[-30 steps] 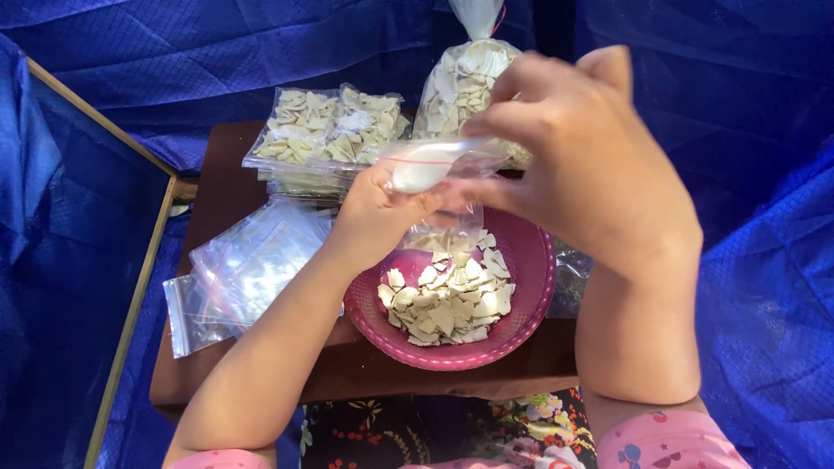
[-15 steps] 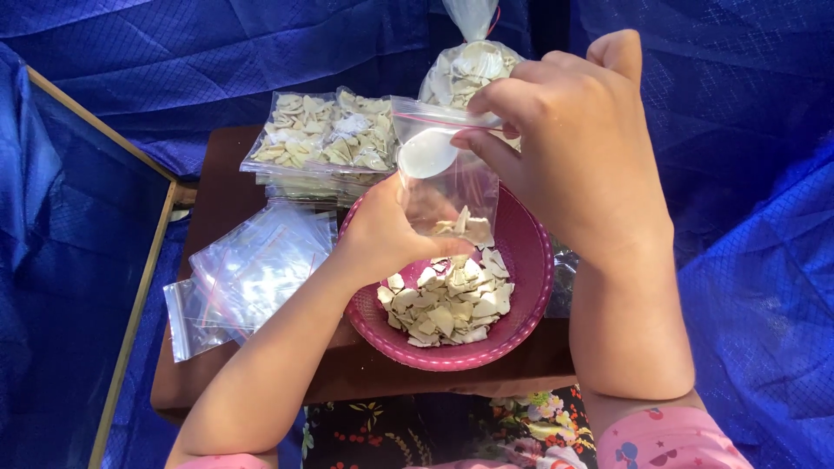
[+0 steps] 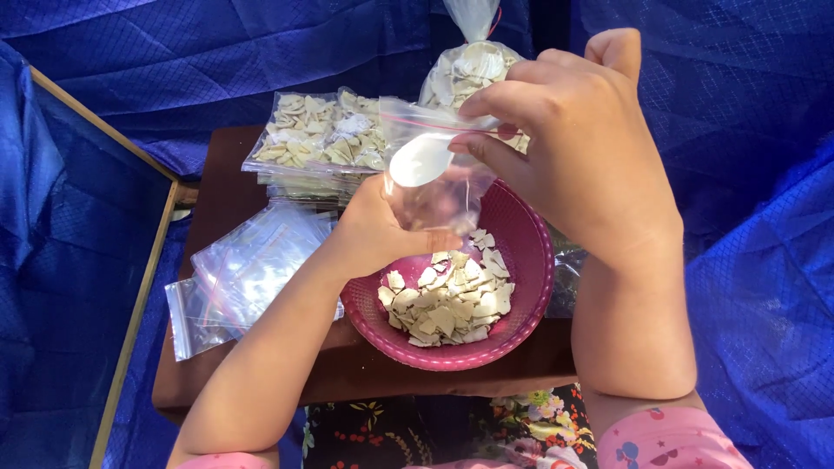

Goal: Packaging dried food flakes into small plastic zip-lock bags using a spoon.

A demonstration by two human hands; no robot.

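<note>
A dark wooden tabletop [image 3: 226, 208] fills the middle of the frame, hemmed in by blue tarpaulin [image 3: 712, 226] on every side. At centre sits a pink bowl [image 3: 530, 260], half full of pale broken shell pieces [image 3: 447, 300]. Toward the upper left of the frame lies a stack of filled zip bags [image 3: 317, 139], and at top centre stands a large tied bag of the same pieces [image 3: 465, 74]. Left of the bowl lies a heap of empty zip bags [image 3: 248, 269]. Directly above the bowl's far half a small clear zip bag [image 3: 434, 187] hangs upright, its long axis vertical and its mouth uppermost. The left hand [image 3: 373, 234] comes from below, its grip pressed on the bag's lower left side. The right hand [image 3: 573, 148] reaches in from the right, its grip pinching the handle of a white plastic spoon [image 3: 421, 161]. The spoon's bowl lies level, pointing left, seen through the plastic just under the bag's mouth. The right hand is thus above the opening; the left sits lower, just over the shell pieces.
</note>
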